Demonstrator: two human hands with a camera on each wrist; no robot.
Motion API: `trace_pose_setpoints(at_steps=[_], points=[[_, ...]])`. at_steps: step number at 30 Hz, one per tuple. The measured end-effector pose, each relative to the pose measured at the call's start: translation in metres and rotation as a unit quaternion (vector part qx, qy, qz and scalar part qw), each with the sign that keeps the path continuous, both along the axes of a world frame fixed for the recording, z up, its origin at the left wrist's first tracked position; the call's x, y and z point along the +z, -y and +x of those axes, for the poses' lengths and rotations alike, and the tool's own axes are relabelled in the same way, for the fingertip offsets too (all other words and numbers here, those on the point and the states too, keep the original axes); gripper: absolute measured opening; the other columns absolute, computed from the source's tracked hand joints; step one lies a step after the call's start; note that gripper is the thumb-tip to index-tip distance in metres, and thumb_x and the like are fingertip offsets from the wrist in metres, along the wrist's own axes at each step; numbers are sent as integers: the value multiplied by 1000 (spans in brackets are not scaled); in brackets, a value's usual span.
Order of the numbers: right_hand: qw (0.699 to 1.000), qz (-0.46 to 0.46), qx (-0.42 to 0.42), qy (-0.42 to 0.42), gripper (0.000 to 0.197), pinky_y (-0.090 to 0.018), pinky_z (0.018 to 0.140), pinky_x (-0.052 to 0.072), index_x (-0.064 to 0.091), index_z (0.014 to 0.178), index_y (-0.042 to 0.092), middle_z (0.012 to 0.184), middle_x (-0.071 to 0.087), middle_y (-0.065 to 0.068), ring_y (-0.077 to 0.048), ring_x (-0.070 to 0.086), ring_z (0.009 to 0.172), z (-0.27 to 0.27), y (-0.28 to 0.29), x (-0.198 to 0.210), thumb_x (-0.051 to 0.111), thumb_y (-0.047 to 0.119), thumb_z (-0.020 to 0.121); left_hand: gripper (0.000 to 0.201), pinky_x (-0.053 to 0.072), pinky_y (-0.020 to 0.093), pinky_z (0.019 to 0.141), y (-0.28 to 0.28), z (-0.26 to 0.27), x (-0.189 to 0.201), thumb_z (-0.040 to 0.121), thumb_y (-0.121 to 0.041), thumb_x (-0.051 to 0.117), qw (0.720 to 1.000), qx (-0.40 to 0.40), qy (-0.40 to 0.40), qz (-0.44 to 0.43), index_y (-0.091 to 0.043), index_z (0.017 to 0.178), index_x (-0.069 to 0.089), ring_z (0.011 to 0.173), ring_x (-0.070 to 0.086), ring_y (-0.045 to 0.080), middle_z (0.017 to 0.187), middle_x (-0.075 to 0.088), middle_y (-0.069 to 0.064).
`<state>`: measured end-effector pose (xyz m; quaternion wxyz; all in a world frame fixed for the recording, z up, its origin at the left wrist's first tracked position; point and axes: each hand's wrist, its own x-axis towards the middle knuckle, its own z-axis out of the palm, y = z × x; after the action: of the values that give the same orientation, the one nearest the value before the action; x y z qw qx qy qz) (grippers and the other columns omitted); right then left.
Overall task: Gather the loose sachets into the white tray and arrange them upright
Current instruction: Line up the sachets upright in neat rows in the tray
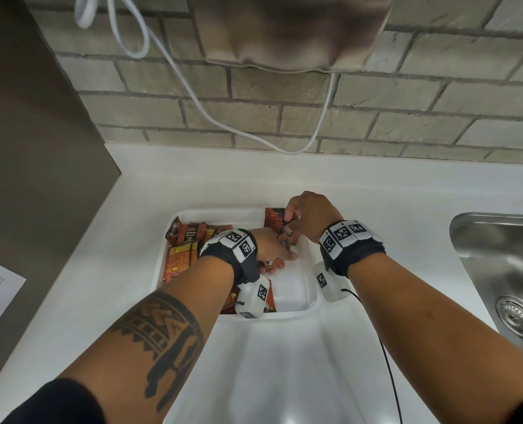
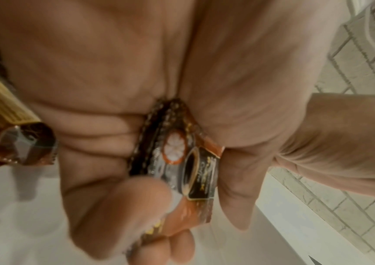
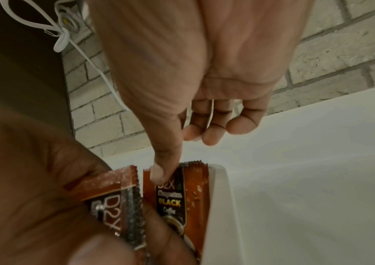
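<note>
Now: left hand (image 1: pixel 274 247) clutching a sachet bundle (image 2: pixel 177 157), right hand (image 1: pixel 307 217) pinching one sachet (image 3: pixel 179 195) upright against the white tray (image 1: pixel 310 289) wall; best fed singly, each pressed flush.

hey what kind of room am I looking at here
Most likely a kitchen or pantry: a white countertop with a steel sink set in it, a brick-tile wall behind, and coffee sachets in a tray.

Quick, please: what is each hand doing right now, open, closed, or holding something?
Left hand: grips a bunch of sachets.
Right hand: thumb and finger pinch an upright sachet.
</note>
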<state>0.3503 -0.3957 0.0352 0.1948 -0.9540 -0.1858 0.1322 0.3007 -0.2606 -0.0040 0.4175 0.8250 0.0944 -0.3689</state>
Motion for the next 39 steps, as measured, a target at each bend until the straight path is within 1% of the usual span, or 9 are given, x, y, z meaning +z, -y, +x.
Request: trace_pose_setpoints(at_steps=[8,13,17,20,23,27,31,34,39], points=[[1000,5,6,1,25,-31,78,53,60,73,35,92,52,8,-14,58,86,-3,3,0,76,17,79,26,50,22,45,-2,-3,3,94,-31,69,1000,12,-10,-18,-8,104,63,60,60,16,90,71,7],[1000,-5,10,4,17,-26,76,45,64,81,29,98,52,5,-15,56,90,-3,7,3,75,16,82,24,50,22,44,-2,-4,4,95,-31,68,1000,12,-11,-19,-9,100,63,59,59,16,86,70,5],[1000,-24,15,1,16,-23,76,41,64,86,27,102,52,3,-16,57,94,-3,8,6,71,13,85,31,50,21,46,-1,-4,4,94,-32,69,999,19,-13,-24,-5,109,63,60,60,15,89,71,5],[1000,-19,14,-9,15,-27,81,48,65,88,25,104,55,1,-18,59,98,-3,7,8,71,11,85,31,51,22,48,1,-4,4,94,-34,69,999,14,-17,-31,-6,105,63,62,61,16,91,70,6],[999,-23,10,-24,14,-29,87,52,65,87,24,107,58,0,-18,61,100,-4,5,10,70,11,86,33,51,23,47,2,-5,5,93,-34,69,999,18,-17,-33,-5,107,63,63,61,16,94,71,7],[1000,-15,10,-20,15,-25,80,47,65,87,25,100,55,3,-16,59,94,-4,6,6,71,10,85,27,49,20,44,0,-7,7,93,-33,69,999,21,-19,-38,-8,97,63,61,61,15,92,70,6],[1000,-4,9,-12,17,-23,76,43,65,86,26,96,53,5,-13,55,89,-5,7,4,74,12,82,32,50,21,46,-1,-7,8,93,-34,70,999,24,-16,-37,-6,107,64,60,60,15,89,70,6],[1000,0,10,-11,17,-22,74,41,66,87,25,96,54,5,-13,54,88,-5,7,5,76,12,81,26,50,21,44,-1,-9,9,93,-32,70,998,33,-16,-45,-8,101,63,60,60,15,87,70,6],[999,32,5,8,12,-20,68,39,67,87,23,96,56,4,-13,55,86,-8,12,6,75,16,83,20,52,25,48,-6,-12,16,95,-14,66,996,48,-27,-73,-4,111,64,62,58,18,89,65,11]])
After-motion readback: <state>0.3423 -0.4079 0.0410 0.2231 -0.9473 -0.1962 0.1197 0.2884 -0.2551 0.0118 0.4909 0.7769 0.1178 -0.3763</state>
